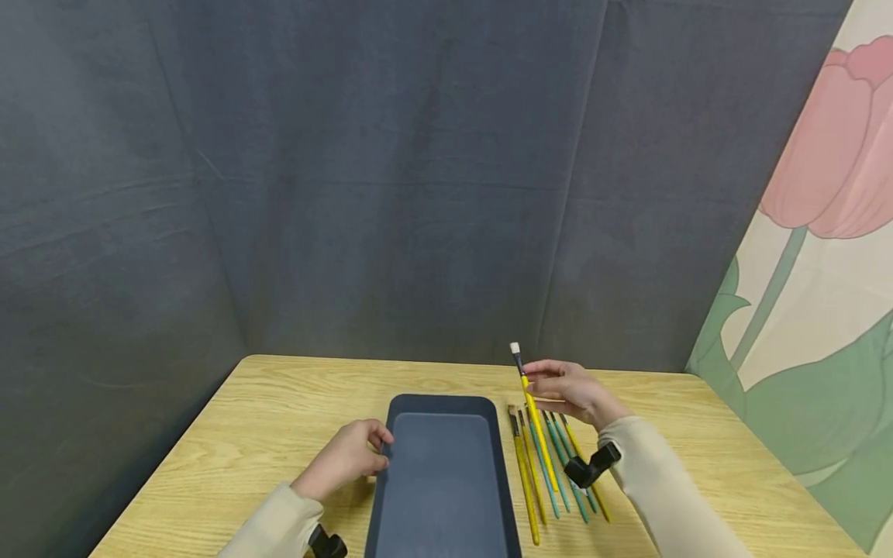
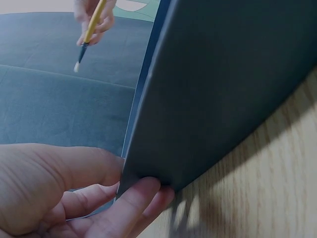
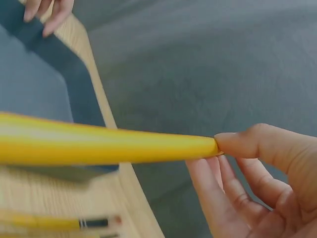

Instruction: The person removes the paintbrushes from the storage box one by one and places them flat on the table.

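Note:
My right hand (image 1: 568,391) pinches a yellow paintbrush (image 1: 539,434) near its dark ferrule. The white bristles point up and away, and the thick handle slants down over the other brushes. In the right wrist view the thumb and fingertips meet at the narrow end of the yellow handle (image 3: 99,144). With thumb and fingers on either side of the wall, my left hand (image 1: 349,457) grips the left edge of a dark grey rectangular tray (image 1: 441,404). The left wrist view shows its fingertips against the tray's outer side (image 2: 208,84).
Several yellow and teal paintbrushes (image 1: 523,473) lie side by side on the wooden table (image 1: 279,418), right of the tray. A dark cloth (image 1: 418,194) hangs behind the table, and a tulip-patterned curtain (image 1: 816,155) hangs at the right.

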Motion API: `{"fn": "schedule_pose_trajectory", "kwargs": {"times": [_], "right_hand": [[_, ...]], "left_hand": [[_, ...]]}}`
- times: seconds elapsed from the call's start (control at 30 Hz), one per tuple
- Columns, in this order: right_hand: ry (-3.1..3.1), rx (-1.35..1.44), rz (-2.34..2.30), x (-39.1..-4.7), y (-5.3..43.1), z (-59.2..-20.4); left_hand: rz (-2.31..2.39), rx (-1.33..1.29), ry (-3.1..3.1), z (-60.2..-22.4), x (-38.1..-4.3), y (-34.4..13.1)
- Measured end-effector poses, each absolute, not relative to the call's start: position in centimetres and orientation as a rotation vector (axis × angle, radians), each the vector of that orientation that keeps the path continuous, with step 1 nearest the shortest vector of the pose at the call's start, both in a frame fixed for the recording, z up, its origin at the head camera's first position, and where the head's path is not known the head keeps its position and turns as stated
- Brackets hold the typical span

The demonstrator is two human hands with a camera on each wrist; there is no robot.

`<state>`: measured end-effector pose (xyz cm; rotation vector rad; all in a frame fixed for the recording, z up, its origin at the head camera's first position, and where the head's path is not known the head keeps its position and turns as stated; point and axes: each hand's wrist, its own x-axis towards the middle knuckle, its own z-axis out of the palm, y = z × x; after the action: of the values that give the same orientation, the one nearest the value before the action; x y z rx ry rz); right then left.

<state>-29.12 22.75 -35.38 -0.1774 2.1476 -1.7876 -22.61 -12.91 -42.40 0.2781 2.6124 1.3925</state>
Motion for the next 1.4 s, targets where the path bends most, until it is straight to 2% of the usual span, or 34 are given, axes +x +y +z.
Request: {"fn": "schedule_pose_trajectory", "kwargs": {"times": [0.67,1.07,1.4], "right_hand": [[2.243,-0.083,-1.664,-29.6,30.7,-37.4],[2.26,0.041,-1.629,-29.5,33.1,-40.4],[2.296,0.088,-1.595,-29.2,33.1,-42.4]], "left_hand": [[1.36,0.248,2.609,-42.6,-22.9,-12.9],[1.362,0.263,2.631,-42.7,-22.7,-12.9],[1.355,0.278,2.623,-42.7,-22.9,-12.9]]}}
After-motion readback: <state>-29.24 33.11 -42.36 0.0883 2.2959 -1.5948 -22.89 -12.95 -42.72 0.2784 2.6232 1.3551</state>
